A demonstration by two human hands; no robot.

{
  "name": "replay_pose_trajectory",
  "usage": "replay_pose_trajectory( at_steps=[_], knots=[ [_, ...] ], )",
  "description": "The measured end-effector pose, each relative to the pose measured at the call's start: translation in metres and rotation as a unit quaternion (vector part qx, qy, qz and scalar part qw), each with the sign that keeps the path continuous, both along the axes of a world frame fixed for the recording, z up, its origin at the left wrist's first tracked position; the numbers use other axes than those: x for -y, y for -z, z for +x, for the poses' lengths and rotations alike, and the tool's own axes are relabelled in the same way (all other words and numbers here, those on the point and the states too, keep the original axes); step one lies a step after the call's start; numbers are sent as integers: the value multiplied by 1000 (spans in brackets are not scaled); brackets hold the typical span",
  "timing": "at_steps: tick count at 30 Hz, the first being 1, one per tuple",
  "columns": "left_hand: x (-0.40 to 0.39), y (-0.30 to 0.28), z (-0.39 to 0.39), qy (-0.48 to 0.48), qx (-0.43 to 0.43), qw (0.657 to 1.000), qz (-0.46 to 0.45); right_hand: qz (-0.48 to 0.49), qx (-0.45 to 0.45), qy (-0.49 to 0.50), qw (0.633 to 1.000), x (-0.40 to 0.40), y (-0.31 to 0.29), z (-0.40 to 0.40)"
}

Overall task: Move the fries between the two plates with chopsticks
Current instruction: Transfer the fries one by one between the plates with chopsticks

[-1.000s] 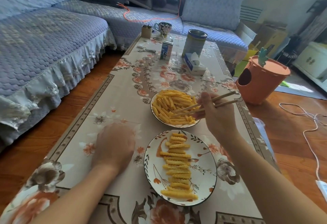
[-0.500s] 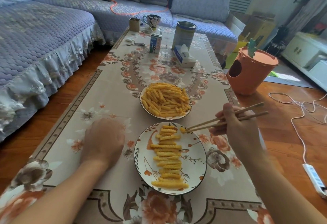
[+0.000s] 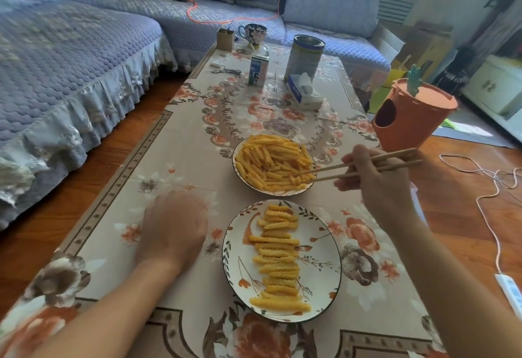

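Just right of the left hand [image 3: 173, 229], resting knuckles-up on the tablecloth [image 3: 180, 160], the near plate [image 3: 324, 250] holds fries [image 3: 278, 256] lying crosswise. Beyond, the right hand [image 3: 375, 182] grips chopsticks [image 3: 358, 167] pointing left, tips parted among the far plate [image 3: 240, 179] fries.

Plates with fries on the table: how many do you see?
2. The far plate holds a loose pile at the table's middle; the near plate, closer to the person, holds fries laid in a row.
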State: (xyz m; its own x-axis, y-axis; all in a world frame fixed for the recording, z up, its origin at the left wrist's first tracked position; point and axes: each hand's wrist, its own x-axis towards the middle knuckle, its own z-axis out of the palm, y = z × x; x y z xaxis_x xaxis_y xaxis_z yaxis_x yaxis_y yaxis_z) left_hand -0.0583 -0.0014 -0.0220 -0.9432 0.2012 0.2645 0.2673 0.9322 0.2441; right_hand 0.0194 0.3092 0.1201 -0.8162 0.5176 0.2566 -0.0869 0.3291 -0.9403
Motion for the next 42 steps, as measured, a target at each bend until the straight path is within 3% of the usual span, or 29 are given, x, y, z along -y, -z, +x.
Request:
replay_pose_trajectory(
  at_steps=[13, 21, 28, 35, 42],
  knots=[
    [0, -2, -1, -1, 10, 1000, -2, 51, 0, -3, 999, 35, 18, -38],
    [0, -3, 0, -1, 12, 1000, -5, 55, 11, 28, 998, 13, -23, 33],
    [-1, -4, 1, 0, 13, 1000, 1, 65, 74, 43, 994, 7, 0, 71],
    [0, -4, 1, 4, 14, 1000, 6, 67, 59, 8, 996, 18, 1, 67],
    [-2, -4, 1, -1, 12, 1000, 5, 14, -9, 58, 998, -2, -22, 57]
  ],
)
